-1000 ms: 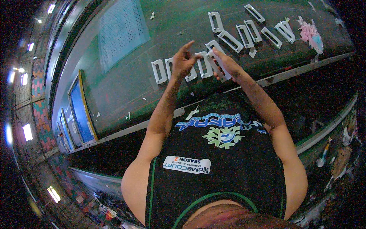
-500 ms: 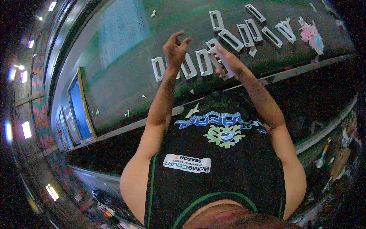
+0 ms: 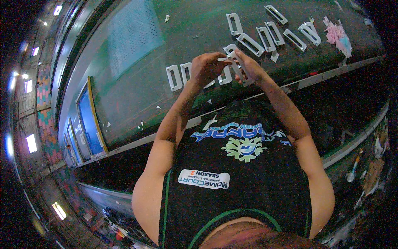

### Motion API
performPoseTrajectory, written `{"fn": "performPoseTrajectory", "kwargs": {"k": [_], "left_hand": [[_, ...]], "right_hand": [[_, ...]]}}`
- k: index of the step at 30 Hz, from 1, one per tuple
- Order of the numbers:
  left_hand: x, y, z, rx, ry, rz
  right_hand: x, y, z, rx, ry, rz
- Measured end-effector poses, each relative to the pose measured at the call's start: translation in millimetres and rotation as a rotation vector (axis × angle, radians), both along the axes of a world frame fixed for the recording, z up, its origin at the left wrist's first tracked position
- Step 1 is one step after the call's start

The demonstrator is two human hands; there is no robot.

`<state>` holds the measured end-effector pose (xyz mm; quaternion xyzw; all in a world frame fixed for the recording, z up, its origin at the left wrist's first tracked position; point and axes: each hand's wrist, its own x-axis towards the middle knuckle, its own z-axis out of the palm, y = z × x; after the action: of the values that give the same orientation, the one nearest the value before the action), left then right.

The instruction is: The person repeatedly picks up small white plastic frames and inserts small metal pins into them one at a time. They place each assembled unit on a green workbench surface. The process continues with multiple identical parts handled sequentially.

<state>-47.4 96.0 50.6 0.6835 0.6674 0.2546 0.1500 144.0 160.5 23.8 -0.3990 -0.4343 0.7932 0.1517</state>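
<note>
Both hands' closed grip on one white plastic frame above green table.

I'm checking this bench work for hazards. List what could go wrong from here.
1. Both hands, left hand and right hand, pinch one thin white frame piece above the green table; it might snap or slip.
2. The loose white frames lie close by; a forearm could knock them.
3. White scraps near the table edge could fall off.

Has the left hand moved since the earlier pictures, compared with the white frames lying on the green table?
Yes. The left hand has shifted right, away from the leftmost white frame on the green table, and now meets the right hand on a white piece.
</note>
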Motion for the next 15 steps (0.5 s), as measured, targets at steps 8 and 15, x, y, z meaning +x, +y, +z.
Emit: {"fn": "performPoseTrajectory", "kwargs": {"k": [8, 15], "left_hand": [[22, -8, -6, 0.207, 0.03, -0.014], [12, -13, -24, -0.035, -0.321, 0.029]], "right_hand": [[-3, -7, 13, 0.084, -0.036, 0.041], [-1, -8, 12, -0.087, -0.111, 0.072]]}}
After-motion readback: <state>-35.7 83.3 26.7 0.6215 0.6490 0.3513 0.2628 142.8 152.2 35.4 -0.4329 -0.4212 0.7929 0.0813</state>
